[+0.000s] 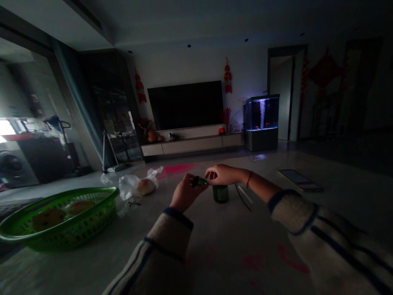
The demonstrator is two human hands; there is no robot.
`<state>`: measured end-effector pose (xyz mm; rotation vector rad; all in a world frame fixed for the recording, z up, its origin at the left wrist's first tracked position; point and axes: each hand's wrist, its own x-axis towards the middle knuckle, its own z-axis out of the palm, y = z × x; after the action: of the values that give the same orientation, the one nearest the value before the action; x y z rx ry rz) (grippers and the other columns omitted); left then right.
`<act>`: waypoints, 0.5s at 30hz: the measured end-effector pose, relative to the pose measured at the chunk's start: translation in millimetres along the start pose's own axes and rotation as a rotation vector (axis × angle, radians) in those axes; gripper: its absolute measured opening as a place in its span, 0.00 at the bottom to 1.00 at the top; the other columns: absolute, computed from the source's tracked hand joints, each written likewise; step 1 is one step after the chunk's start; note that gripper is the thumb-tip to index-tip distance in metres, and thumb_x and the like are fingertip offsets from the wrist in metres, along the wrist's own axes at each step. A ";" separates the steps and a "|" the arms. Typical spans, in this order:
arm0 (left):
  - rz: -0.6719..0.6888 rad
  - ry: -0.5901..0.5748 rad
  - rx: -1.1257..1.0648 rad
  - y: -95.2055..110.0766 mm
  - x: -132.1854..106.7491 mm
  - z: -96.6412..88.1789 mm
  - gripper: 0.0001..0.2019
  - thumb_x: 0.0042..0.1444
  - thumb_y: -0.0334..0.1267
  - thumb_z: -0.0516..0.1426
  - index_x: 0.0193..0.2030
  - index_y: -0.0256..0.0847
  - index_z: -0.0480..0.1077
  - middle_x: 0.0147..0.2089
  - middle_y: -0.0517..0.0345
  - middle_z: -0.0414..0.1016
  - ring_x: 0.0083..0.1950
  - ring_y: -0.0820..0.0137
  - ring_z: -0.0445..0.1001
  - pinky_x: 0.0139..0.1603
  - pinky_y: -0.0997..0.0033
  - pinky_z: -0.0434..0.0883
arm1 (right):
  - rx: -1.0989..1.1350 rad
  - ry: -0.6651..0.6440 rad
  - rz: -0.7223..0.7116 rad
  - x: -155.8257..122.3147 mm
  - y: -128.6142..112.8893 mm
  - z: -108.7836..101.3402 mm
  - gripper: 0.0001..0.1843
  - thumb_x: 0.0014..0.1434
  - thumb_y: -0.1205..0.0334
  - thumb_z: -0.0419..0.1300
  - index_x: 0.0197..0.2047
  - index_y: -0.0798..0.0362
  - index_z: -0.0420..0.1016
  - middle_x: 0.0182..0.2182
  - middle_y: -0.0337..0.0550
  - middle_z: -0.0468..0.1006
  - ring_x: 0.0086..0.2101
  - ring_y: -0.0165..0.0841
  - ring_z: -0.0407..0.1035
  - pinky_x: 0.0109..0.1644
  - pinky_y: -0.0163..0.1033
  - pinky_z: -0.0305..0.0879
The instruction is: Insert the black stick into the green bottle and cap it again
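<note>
Over the table, my left hand (187, 191) is closed around a small dark green, shiny piece (199, 181) with a narrow end toward the right; its kind is hard to make out in the dim light. My right hand (222, 175) reaches in from the right with its fingers bent together at that narrow end. Whatever those fingertips grip is too small and dark to name. Just below my right hand, a dark green glass container (221, 194) stands upright on the table, its top hidden by the hand. A thin dark stick (243, 198) and a pale strip (246, 194) lie beside it.
To the left is a green plastic basket (101, 209) with round, bread-like items inside. A clear plastic bag (127, 184) with a bun (145, 187) lies near it. A phone (299, 180) rests at the right. Pinkish marks (253, 261) show on the tabletop.
</note>
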<state>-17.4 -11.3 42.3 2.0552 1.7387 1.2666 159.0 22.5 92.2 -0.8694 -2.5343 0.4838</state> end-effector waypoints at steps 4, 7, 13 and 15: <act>-0.181 -0.008 -0.308 9.7 0.7 -1.9 0.21 0.44 0.53 0.56 0.38 0.37 0.68 0.35 0.53 0.75 0.34 0.69 0.72 0.31 0.73 0.66 | 0.137 0.070 -0.074 -1.1 3.5 0.6 0.19 0.47 0.64 0.62 0.43 0.58 0.67 0.37 0.46 0.74 0.34 0.28 0.68 0.38 0.33 0.64; -0.302 -0.059 -0.395 17.9 -2.6 -4.9 0.28 0.45 0.60 0.52 0.41 0.36 0.71 0.39 0.51 0.75 0.37 0.68 0.71 0.31 0.73 0.65 | 0.180 0.119 -0.126 0.2 4.4 2.8 0.22 0.44 0.63 0.64 0.43 0.57 0.66 0.35 0.43 0.74 0.33 0.28 0.68 0.37 0.33 0.64; -0.295 -0.095 -0.467 12.5 -1.2 6.8 0.35 0.48 0.64 0.44 0.45 0.33 0.69 0.46 0.45 0.72 0.46 0.63 0.70 0.41 0.66 0.66 | 0.085 0.236 -0.168 -3.4 5.9 -8.1 0.17 0.47 0.65 0.61 0.43 0.57 0.69 0.29 0.39 0.72 0.30 0.27 0.65 0.34 0.32 0.61; -0.176 -0.083 -0.367 2.5 -0.5 19.0 0.32 0.49 0.61 0.46 0.47 0.34 0.67 0.48 0.45 0.71 0.49 0.62 0.68 0.47 0.64 0.65 | -0.021 0.270 -0.117 -6.0 12.2 -18.1 0.16 0.45 0.66 0.61 0.41 0.58 0.71 0.28 0.39 0.72 0.28 0.27 0.63 0.33 0.32 0.59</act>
<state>-2.6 -5.2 31.6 1.6866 1.4816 1.3101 178.2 31.1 100.6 -0.7341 -2.3289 0.2819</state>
